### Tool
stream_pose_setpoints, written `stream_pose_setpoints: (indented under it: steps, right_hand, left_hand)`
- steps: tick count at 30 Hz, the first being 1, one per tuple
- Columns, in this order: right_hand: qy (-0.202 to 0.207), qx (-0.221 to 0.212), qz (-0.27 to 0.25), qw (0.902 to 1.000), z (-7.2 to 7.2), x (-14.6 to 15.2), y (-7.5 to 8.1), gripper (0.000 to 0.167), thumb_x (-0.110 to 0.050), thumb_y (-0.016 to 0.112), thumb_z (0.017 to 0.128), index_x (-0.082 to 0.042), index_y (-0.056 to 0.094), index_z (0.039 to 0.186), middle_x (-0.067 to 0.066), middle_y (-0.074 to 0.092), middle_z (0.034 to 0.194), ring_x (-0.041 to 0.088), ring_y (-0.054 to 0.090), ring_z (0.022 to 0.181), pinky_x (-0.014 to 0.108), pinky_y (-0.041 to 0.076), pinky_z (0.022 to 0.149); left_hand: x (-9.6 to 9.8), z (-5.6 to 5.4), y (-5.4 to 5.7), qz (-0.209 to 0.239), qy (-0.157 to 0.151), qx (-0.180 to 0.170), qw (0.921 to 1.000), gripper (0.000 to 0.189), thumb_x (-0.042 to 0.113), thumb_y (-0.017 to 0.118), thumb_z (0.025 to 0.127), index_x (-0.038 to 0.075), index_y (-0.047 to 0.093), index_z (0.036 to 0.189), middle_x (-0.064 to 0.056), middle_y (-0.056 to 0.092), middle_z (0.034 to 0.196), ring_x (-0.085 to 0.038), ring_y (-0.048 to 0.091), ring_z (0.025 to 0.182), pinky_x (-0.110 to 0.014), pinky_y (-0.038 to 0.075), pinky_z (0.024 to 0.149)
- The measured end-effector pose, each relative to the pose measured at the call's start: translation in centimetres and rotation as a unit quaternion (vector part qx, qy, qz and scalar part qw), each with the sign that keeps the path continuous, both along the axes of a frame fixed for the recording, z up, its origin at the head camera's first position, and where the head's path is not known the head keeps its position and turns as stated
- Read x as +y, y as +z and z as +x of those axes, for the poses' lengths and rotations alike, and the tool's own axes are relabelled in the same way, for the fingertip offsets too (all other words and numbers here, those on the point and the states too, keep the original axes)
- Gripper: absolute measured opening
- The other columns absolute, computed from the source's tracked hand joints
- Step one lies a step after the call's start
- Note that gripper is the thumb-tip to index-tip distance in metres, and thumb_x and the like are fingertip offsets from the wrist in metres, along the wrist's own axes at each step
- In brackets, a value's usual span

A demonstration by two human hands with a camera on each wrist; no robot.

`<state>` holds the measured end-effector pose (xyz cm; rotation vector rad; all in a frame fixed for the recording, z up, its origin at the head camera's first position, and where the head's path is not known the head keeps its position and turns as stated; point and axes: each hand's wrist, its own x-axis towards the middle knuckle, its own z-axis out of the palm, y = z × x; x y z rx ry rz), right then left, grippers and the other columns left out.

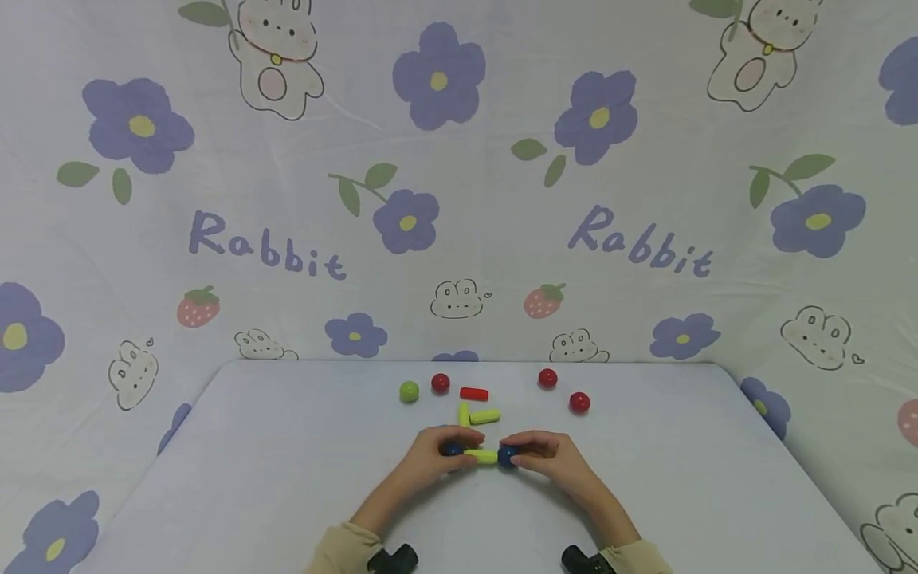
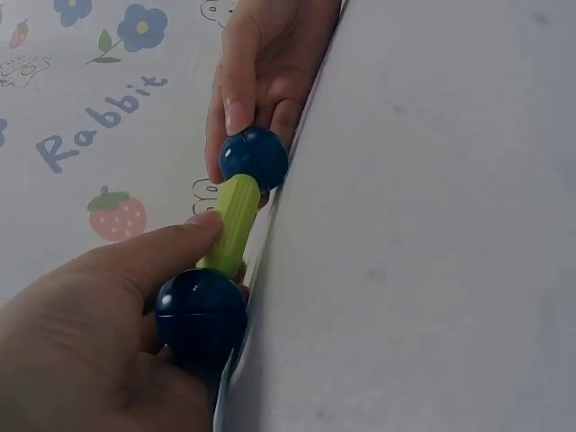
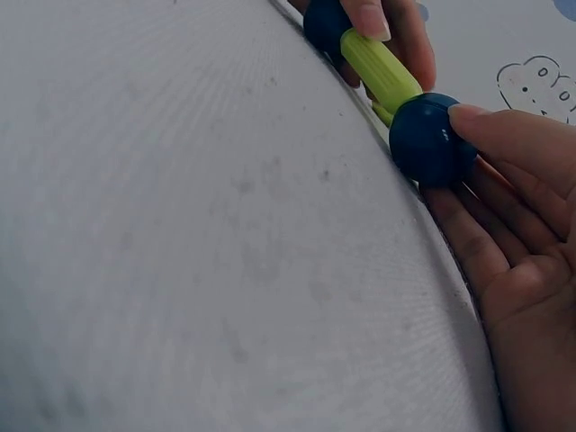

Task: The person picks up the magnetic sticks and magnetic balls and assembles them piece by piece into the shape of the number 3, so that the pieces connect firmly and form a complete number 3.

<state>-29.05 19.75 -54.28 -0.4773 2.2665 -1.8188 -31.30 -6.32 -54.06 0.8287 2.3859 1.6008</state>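
My left hand grips a yellow-green rod near its left end, with the thumb along it. A dark blue ball sits at that end, within the left hand's grasp. At the rod's other end is a second dark blue ball, pinched between the thumb and fingers of my right hand. Both balls appear to touch the rod's ends; how deep the rod goes into them cannot be seen. Just beyond the hands lie two more yellow-green rods, one lengthwise and one crosswise.
Farther back on the white table lie a red rod, a green ball and a red ball. Two more red balls, one at the back and one nearer, stand to the right. A patterned cloth hangs behind.
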Motion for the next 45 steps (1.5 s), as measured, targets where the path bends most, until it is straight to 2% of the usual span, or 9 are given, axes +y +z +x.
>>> stream_pose_setpoints:
  steps: [4, 8, 13, 18, 25, 30, 33, 36, 45]
  right_hand:
    - [-0.002, -0.003, -0.001, 1.0000, 0.0, 0.0, 0.1, 0.036, -0.021, 0.073, 0.087, -0.010, 0.068, 0.120, 0.011, 0.067, 0.126, 0.005, 0.065, 0.112, 0.015, 0.050, 0.096]
    - [-0.002, -0.001, 0.001, 1.0000, 0.0, 0.0, 0.1, 0.036, -0.021, 0.073, 0.087, -0.009, 0.067, 0.121, 0.012, 0.067, 0.125, 0.006, 0.065, 0.112, 0.015, 0.050, 0.096]
    - [-0.006, 0.001, 0.014, 0.9999, 0.0, 0.0, 0.1, 0.034, -0.025, 0.070, 0.090, -0.011, 0.067, 0.120, 0.010, 0.067, 0.125, 0.011, 0.064, 0.115, 0.013, 0.048, 0.096]
    - [-0.036, 0.011, 0.033, 0.9987, -0.1, 0.1, 0.3, 0.034, -0.034, 0.067, 0.092, -0.015, 0.068, 0.120, 0.003, 0.069, 0.124, 0.015, 0.061, 0.121, 0.016, 0.046, 0.100]
    - [-0.075, -0.024, 0.016, 0.9967, -0.4, 0.0, 0.0, 0.033, -0.035, 0.067, 0.092, -0.020, 0.067, 0.121, -0.002, 0.071, 0.120, 0.013, 0.064, 0.117, 0.032, 0.047, 0.107]
    - [-0.097, -0.037, -0.003, 0.9946, -0.9, -0.3, -0.3, 0.040, -0.035, 0.067, 0.091, -0.017, 0.063, 0.128, 0.000, 0.070, 0.122, 0.014, 0.065, 0.116, 0.028, 0.052, 0.100]
    - [-0.116, -0.039, -0.019, 0.9923, -1.3, -0.7, -0.4, 0.043, -0.032, 0.068, 0.092, -0.016, 0.061, 0.131, 0.001, 0.069, 0.125, 0.014, 0.065, 0.117, 0.024, 0.052, 0.097]
    - [-0.133, -0.035, -0.020, 0.9902, -1.6, -1.1, -0.4, 0.043, -0.031, 0.067, 0.092, -0.014, 0.060, 0.132, 0.001, 0.068, 0.127, 0.014, 0.063, 0.120, 0.026, 0.052, 0.099]
    - [-0.131, -0.021, -0.006, 0.9911, -2.4, -2.2, 0.2, 0.044, -0.027, 0.065, 0.094, -0.010, 0.058, 0.134, 0.006, 0.065, 0.131, 0.021, 0.060, 0.125, 0.035, 0.047, 0.106]
  left_hand:
    - [0.2, 0.0, 0.0, -0.005, 0.003, 0.002, 1.0000, 0.028, 0.018, 0.074, 0.087, 0.020, 0.071, 0.115, 0.002, 0.073, 0.114, -0.012, 0.065, 0.112, -0.024, 0.046, 0.103]
    - [0.2, 0.0, 0.0, -0.029, 0.014, 0.006, 0.9995, 0.023, 0.022, 0.073, 0.087, 0.027, 0.073, 0.110, 0.009, 0.073, 0.111, -0.008, 0.063, 0.110, -0.023, 0.045, 0.102]
    - [0.2, 0.0, 0.1, -0.046, 0.024, 0.001, 0.9986, 0.019, 0.026, 0.073, 0.087, 0.032, 0.075, 0.105, 0.012, 0.072, 0.108, -0.007, 0.060, 0.107, -0.026, 0.043, 0.099]
    - [0.1, 0.0, 0.1, -0.044, 0.022, -0.008, 0.9988, 0.019, 0.026, 0.073, 0.088, 0.033, 0.074, 0.105, 0.013, 0.072, 0.108, -0.007, 0.058, 0.106, -0.027, 0.041, 0.100]
    - [0.1, 0.2, 0.0, -0.048, 0.023, -0.006, 0.9985, 0.019, 0.028, 0.073, 0.087, 0.033, 0.075, 0.105, 0.013, 0.072, 0.107, -0.007, 0.057, 0.101, -0.026, 0.040, 0.096]
    - [0.1, 0.2, -0.3, -0.051, 0.027, -0.014, 0.9983, 0.018, 0.028, 0.072, 0.088, 0.034, 0.074, 0.104, 0.014, 0.071, 0.107, -0.007, 0.057, 0.105, -0.030, 0.040, 0.100]
    - [0.1, 0.1, -0.5, -0.049, 0.027, -0.006, 0.9984, 0.018, 0.028, 0.073, 0.087, 0.033, 0.075, 0.105, 0.014, 0.071, 0.107, -0.007, 0.058, 0.106, -0.029, 0.041, 0.100]
    - [0.2, 0.0, -0.6, -0.047, 0.026, 0.005, 0.9985, 0.019, 0.028, 0.074, 0.087, 0.033, 0.075, 0.105, 0.013, 0.072, 0.107, -0.007, 0.059, 0.105, -0.026, 0.042, 0.098]
    - [0.1, -0.1, -0.6, -0.045, 0.026, 0.003, 0.9987, 0.019, 0.028, 0.074, 0.087, 0.033, 0.075, 0.105, 0.012, 0.072, 0.107, -0.006, 0.059, 0.105, -0.025, 0.043, 0.097]
